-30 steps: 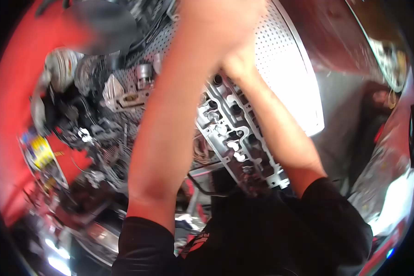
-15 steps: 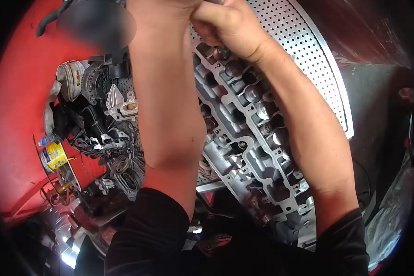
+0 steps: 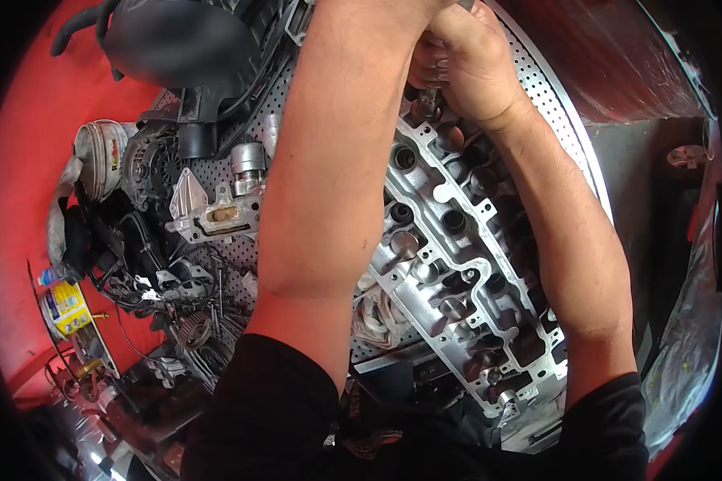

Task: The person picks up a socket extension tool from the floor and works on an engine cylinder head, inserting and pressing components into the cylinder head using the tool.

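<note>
A silver engine cylinder head (image 3: 457, 272) with round bores lies diagonally on a perforated metal tray (image 3: 565, 112). Over its upper end, my right hand (image 3: 477, 68) is closed, fingers curled around a dark metal tool (image 3: 429, 103) whose lower part shows below them. My left hand (image 3: 429, 10) is beside it at the top edge, mostly cut off by the frame, so its fingers and anything in it are hidden. My left forearm crosses the middle of the view and covers part of the tray.
Left of my forearm are a metal bracket (image 3: 221, 215), a silver cylindrical part (image 3: 249, 164), an alternator (image 3: 156, 164), and black hoses and wiring (image 3: 124, 232). A yellow-labelled can (image 3: 66, 309) stands at the far left. A rag (image 3: 377, 317) lies beside the cylinder head.
The view has shifted and sharpened. In it, my right hand now appears lower and further right than half a second ago, and the tool below its fingers has come into sight.
</note>
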Action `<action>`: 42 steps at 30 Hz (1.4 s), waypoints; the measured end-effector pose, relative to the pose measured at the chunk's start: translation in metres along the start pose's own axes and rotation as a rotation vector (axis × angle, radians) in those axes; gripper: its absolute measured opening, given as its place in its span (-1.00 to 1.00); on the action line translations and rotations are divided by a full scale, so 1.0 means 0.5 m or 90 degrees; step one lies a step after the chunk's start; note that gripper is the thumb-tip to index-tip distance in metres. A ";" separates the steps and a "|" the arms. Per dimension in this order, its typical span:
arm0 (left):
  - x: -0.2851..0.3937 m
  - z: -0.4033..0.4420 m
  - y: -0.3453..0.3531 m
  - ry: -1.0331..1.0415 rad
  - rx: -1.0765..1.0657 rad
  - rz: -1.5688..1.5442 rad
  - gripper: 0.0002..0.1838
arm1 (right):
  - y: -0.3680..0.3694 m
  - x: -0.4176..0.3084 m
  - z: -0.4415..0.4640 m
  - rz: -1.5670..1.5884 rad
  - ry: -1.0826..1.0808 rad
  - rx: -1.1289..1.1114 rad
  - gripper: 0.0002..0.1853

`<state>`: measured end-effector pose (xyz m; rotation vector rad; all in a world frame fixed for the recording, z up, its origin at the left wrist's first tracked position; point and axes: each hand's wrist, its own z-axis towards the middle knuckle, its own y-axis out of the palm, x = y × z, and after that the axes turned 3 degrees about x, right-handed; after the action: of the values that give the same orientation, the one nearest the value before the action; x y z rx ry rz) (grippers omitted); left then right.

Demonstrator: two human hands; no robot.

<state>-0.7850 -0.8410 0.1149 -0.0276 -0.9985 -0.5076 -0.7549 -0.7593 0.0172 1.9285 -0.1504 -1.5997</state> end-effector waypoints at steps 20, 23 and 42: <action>0.016 0.001 0.001 -0.029 0.022 0.023 -0.60 | 0.006 -0.006 -0.005 -0.064 -0.070 0.006 -0.71; 0.006 -0.001 0.006 -0.003 0.014 0.031 -0.61 | 0.022 -0.017 -0.015 -0.095 -0.067 0.043 -0.73; -0.001 -0.012 0.017 0.079 0.023 0.052 -0.62 | -0.003 0.017 -0.011 -0.052 -0.083 0.013 -0.71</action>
<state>-0.7767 -0.8350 0.1128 -0.0040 -0.8809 -0.4114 -0.7483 -0.7598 0.0096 1.8667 -0.1440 -1.7859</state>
